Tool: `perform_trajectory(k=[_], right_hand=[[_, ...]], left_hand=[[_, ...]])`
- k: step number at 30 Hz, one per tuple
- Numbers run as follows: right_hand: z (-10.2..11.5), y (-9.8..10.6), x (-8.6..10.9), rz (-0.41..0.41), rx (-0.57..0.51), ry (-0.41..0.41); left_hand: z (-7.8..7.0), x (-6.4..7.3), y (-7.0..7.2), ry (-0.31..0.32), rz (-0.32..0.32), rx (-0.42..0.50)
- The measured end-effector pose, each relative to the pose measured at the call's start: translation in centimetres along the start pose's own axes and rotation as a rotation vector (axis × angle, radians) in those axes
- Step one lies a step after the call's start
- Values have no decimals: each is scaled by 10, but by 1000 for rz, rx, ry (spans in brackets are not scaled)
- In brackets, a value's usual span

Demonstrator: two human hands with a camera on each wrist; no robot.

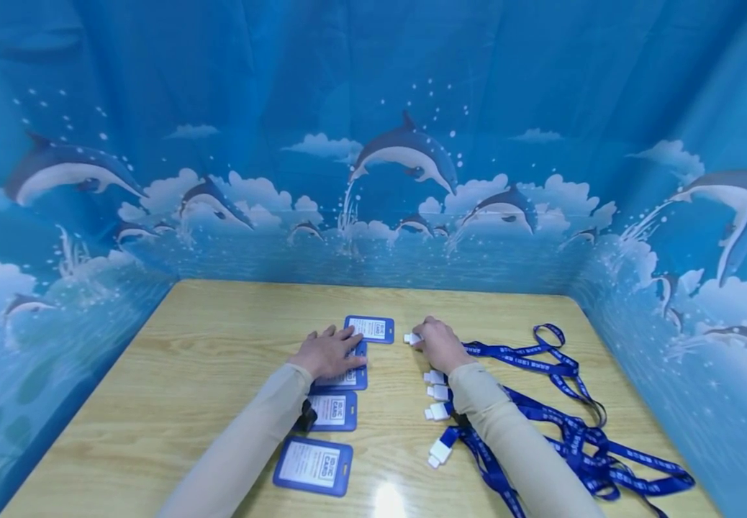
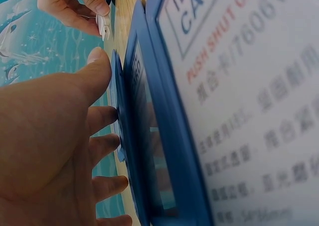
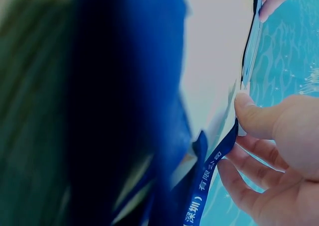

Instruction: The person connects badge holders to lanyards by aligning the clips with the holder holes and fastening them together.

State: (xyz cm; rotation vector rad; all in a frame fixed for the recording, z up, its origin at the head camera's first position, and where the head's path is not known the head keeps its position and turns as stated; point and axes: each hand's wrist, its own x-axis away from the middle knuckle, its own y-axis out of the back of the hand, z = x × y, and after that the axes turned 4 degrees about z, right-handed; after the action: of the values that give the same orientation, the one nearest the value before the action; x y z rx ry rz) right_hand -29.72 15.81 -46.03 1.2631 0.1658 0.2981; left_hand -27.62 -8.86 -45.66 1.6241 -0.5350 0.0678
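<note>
Four blue-framed ID card holders, several in a column, lie left of centre in the head view. My left hand [image 1: 329, 354] lies spread over the second-farthest holder [image 1: 351, 379], partly hiding it. Its fingertips reach the left edge of the farthest holder [image 1: 378, 330], which is turned sideways. In the left wrist view the fingers [image 2: 103, 142] are extended along the holders' edges. To the right, my right hand [image 1: 441, 347] pinches the white plastic clip [image 1: 410, 338] of a blue lanyard [image 1: 522, 352] between thumb and fingers. White lettering shows on its strap [image 3: 204, 181] in the right wrist view.
Several more white clips [image 1: 437, 393] line up below the right hand, their blue straps [image 1: 581, 446] tangled toward the right table edge. Nearer holders [image 1: 345, 460] lie by the left forearm. A blue dolphin-print curtain [image 1: 373, 244] encloses the wooden table [image 1: 218, 331].
</note>
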Motion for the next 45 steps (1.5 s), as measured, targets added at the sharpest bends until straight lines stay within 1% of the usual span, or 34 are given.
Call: perform_trajectory(k=[10,19,28,37,41,45], right_hand=[[0,-4,-2,6,3,-17],[1,-5,-5,12,20,5],[5,-5,-6,14,11,-13],[7,-8,-8,13,17,8],[8,-10,-11,27,20,2],[9,-10,-12,22,22,10]], left_hand=[[-2,1,0,-4,7,1],[-5,0,1,-2,7,0],[-4,-1,0,0,5,-2],[-5,0,0,-7,12,-8],[-6,0,0,-1,9,-4],[-6,-1,-1,5,6,-1]])
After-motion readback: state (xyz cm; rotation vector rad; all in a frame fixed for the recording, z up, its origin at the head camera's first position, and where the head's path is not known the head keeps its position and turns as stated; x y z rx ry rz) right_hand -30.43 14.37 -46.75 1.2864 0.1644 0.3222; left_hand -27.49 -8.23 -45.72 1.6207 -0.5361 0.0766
